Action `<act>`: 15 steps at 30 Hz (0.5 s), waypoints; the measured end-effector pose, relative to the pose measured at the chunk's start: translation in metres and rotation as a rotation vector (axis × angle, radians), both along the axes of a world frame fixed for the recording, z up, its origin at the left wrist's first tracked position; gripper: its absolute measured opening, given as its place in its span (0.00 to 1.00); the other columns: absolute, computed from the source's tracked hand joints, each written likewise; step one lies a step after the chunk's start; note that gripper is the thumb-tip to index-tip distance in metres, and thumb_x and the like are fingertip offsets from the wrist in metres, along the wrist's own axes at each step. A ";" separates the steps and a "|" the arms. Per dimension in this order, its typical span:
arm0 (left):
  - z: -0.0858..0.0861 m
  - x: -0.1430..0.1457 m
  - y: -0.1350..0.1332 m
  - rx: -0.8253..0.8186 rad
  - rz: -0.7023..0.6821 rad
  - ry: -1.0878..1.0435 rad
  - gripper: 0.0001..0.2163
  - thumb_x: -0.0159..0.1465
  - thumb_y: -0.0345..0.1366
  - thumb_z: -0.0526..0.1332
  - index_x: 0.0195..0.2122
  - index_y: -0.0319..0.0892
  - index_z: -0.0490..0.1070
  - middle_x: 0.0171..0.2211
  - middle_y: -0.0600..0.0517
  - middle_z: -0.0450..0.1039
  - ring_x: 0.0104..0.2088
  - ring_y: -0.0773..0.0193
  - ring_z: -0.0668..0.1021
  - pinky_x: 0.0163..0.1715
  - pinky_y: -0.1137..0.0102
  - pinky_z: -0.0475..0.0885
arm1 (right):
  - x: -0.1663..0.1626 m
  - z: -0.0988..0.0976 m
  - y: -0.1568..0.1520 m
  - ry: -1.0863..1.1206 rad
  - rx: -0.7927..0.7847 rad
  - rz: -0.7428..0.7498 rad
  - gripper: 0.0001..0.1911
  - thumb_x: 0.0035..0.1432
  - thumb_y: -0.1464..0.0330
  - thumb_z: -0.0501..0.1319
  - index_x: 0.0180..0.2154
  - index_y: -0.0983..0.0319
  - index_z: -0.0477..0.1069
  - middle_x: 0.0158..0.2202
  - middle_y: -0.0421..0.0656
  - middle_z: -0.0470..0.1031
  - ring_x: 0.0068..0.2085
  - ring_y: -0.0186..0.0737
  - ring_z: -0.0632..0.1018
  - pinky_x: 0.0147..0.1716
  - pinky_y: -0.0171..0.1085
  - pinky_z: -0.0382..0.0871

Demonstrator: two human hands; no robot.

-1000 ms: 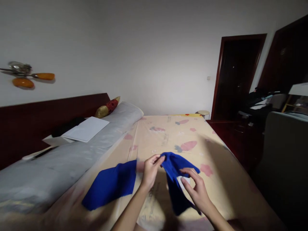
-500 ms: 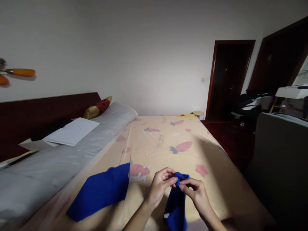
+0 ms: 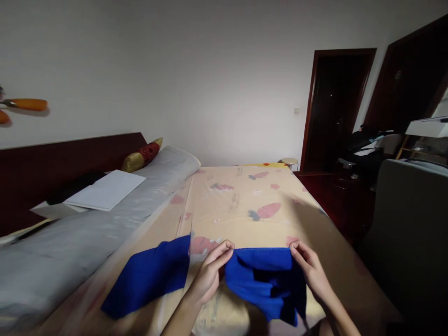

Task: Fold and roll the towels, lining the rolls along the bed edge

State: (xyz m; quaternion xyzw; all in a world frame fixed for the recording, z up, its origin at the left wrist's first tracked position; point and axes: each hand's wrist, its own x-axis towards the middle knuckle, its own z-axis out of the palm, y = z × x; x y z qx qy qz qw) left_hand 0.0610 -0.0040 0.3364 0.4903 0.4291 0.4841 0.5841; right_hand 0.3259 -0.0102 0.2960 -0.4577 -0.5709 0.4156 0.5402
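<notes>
A piece of blue cloth hangs between my two hands, its upper edge pulled straight and its lower part in loose folds. My left hand pinches the cloth's upper left corner between thumb and fingers. At the upper right corner, my right hand grips the same edge in a pinch. Another blue cloth lies spread on the bed to the left, apart from my hands. What kind of item either cloth is, I cannot tell.
The bed has a peach sheet with carrot and flower prints. Along its left side runs a grey rolled cover with a white board on it. A red and gold pillow leans there. A dark chair back stands at right.
My hands have moved apart, left hand leftward and right hand rightward. The blue cloth between them went from bunched and narrow to stretched wide along its top edge.
</notes>
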 end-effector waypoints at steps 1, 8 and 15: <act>0.003 -0.004 -0.003 0.011 -0.040 0.063 0.11 0.57 0.45 0.63 0.30 0.44 0.66 0.27 0.57 0.63 0.30 0.69 0.65 0.32 0.74 0.61 | 0.008 0.005 -0.002 -0.051 0.018 0.030 0.20 0.60 0.50 0.54 0.29 0.60 0.63 0.27 0.37 0.60 0.30 0.33 0.62 0.29 0.31 0.58; 0.030 -0.034 -0.028 0.082 -0.509 0.810 0.15 0.47 0.31 0.66 0.37 0.48 0.70 0.32 0.59 0.67 0.34 0.67 0.68 0.35 0.73 0.61 | 0.068 0.042 -0.037 -0.638 -0.020 0.397 0.12 0.57 0.59 0.61 0.42 0.55 0.71 0.44 0.40 0.74 0.46 0.40 0.72 0.48 0.34 0.64; 0.034 -0.088 -0.027 0.089 -0.520 1.163 0.10 0.55 0.36 0.60 0.39 0.51 0.74 0.31 0.57 0.68 0.36 0.63 0.70 0.39 0.72 0.63 | 0.132 0.024 -0.061 -0.850 -0.110 0.358 0.19 0.59 0.58 0.59 0.52 0.53 0.69 0.52 0.42 0.72 0.52 0.41 0.72 0.54 0.33 0.63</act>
